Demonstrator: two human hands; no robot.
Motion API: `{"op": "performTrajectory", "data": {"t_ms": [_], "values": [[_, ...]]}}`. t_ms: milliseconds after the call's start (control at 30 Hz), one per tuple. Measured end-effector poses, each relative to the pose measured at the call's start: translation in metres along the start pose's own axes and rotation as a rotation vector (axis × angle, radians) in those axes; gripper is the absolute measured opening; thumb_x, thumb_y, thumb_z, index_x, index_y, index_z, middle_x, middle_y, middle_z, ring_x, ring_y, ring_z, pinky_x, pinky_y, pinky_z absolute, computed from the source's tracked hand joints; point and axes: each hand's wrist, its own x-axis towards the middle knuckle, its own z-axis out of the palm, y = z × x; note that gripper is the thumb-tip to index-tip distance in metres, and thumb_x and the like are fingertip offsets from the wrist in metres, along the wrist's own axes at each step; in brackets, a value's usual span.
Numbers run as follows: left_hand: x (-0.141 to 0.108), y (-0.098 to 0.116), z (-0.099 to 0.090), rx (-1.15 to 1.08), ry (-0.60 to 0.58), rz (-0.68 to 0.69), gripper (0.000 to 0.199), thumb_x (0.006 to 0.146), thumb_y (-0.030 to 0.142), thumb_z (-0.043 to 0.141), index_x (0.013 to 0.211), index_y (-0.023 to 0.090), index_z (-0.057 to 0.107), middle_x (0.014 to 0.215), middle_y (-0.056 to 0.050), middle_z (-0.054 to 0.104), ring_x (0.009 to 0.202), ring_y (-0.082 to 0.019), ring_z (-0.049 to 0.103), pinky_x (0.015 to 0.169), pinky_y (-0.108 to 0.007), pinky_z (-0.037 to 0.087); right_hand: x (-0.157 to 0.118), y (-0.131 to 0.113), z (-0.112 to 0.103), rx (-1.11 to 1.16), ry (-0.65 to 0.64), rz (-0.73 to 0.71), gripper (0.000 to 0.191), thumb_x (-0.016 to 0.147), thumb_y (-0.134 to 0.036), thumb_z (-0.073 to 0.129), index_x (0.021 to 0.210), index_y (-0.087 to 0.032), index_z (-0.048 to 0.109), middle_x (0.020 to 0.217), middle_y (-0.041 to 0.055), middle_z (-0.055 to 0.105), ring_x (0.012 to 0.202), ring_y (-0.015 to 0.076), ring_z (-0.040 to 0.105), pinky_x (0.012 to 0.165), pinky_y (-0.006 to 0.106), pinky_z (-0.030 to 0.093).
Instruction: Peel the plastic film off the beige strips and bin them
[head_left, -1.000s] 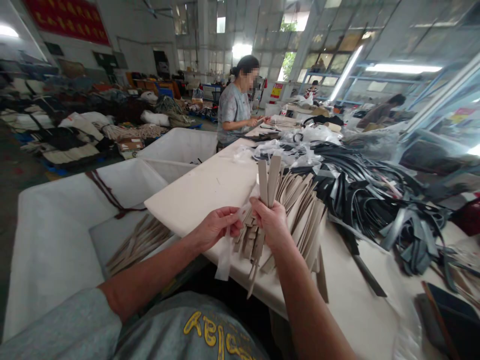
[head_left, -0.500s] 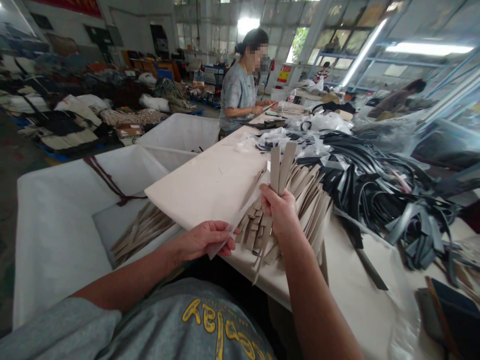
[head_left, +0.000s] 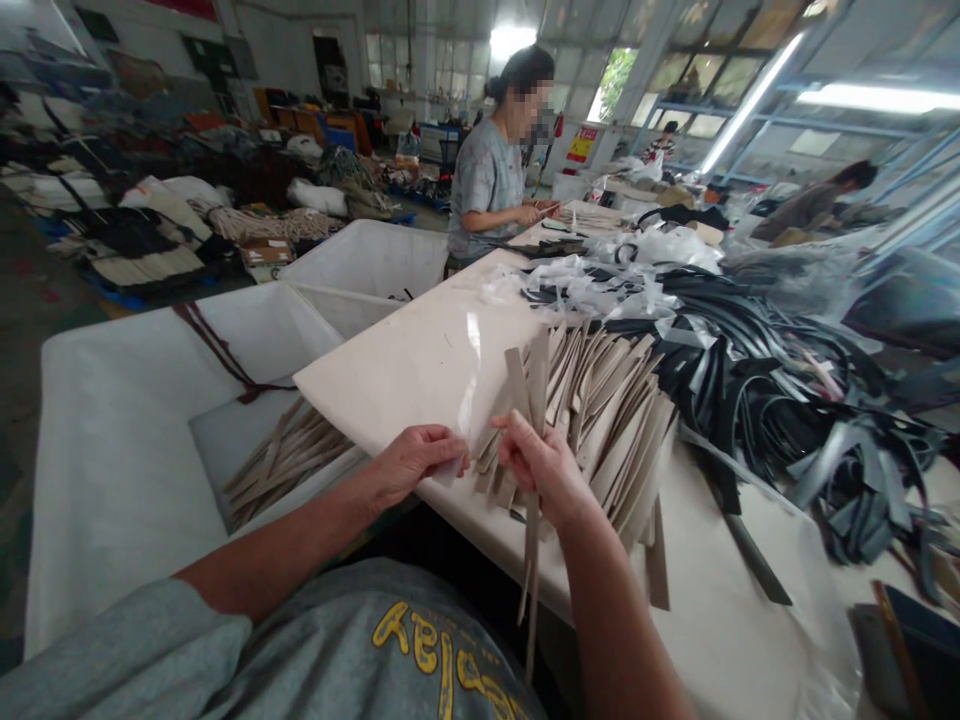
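From the head camera, the person's right hand (head_left: 544, 470) closes around a few narrow beige strips (head_left: 532, 570), perhaps leather or a leather-like material. Its fingers (head_left: 517, 440) curl firmly on them near mid-length, with the ends sticking out above and below the fist. The left hand (head_left: 416, 468) is nearly shut on the edge of a clear plastic sheet (head_left: 469, 375) lying over the pale surface (head_left: 720, 570). Just beyond the hands, a fanned bundle of beige strips (head_left: 607, 430) rests on the surface.

The strips look light, thin and fairly stiff, though likely to flex; pinching several together near mid-length seems safest, since they could slide apart. The sheet would be light, limp and slick.

To the left, more strips lie in a white bin (head_left: 112, 480); to the right is a heap of black strips (head_left: 787, 400). Farther along, a co-worker (head_left: 487, 175) holds a strip. The yellow lettering on the person's grey shirt (head_left: 442, 645) cannot be read clearly, and a red-and-yellow sign (head_left: 581, 143) is too small to read.
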Motion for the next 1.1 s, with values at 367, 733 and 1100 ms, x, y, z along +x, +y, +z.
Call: {"op": "performTrajectory", "data": {"t_ms": [367,733,1100], "values": [[0.000,-0.009,0.003,0.153,-0.045,-0.074,0.039,0.064,0.048,0.081,0.079,0.012,0.074,0.069,-0.004,0.068,0.057,-0.011,0.052,0.059,-0.024,0.036,0.009,0.004,0.013,-0.256,0.072,-0.064,0.022,0.074,-0.036,0.061,0.061,-0.019,0.056,0.049,-0.0044,0.054,0.043,0.0101,0.044,0.042,0.021,0.033],[0.004,0.004,0.009,0.091,-0.003,-0.008,0.038,0.062,0.046,0.083,0.071,0.013,0.068,0.063,-0.002,0.065,0.054,-0.010,0.053,0.056,-0.023,0.037,0.002,0.008,0.016,-0.395,0.063,-0.088,0.020,0.075,-0.036,0.062,0.066,-0.019,0.059,0.050,-0.0056,0.051,0.046,0.0100,0.042,0.043,0.021,0.031],[0.008,-0.002,-0.004,0.180,-0.151,-0.129,0.040,0.065,0.049,0.081,0.077,0.012,0.075,0.074,-0.009,0.073,0.064,-0.015,0.065,0.065,-0.025,0.050,0.003,0.001,0.015,-0.476,0.082,-0.105,0.031,0.087,-0.042,0.052,0.065,-0.020,0.056,0.053,-0.0037,0.057,0.046,0.0111,0.049,0.046,0.021,0.036]]}}
